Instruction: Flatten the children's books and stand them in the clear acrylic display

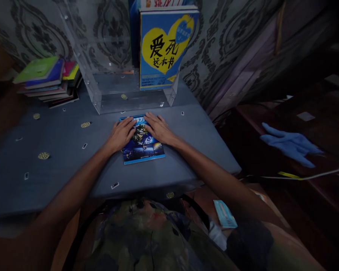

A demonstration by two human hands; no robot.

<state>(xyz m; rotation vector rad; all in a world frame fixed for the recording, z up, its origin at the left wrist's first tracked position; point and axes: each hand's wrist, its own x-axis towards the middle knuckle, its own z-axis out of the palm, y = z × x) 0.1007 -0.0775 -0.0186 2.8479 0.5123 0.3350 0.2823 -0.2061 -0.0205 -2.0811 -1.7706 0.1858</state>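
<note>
A blue book with a space picture on its cover (142,146) lies flat on the grey table (59,158) just in front of me. My left hand (122,133) rests flat on its left half, fingers stretched out. My right hand (158,128) lies flat on its right upper part, fingers spread toward the top edge. Behind the book stands a clear acrylic book holder (101,75) with a blue book bearing a yellow heart (165,49) upright at its right end.
A stack of coloured books (49,81) lies at the table's back left. Small round yellow markers (43,155) and little labels dot the tabletop. To the right, a blue cloth (290,145) lies on a dark wooden surface. Patterned wallpaper is behind.
</note>
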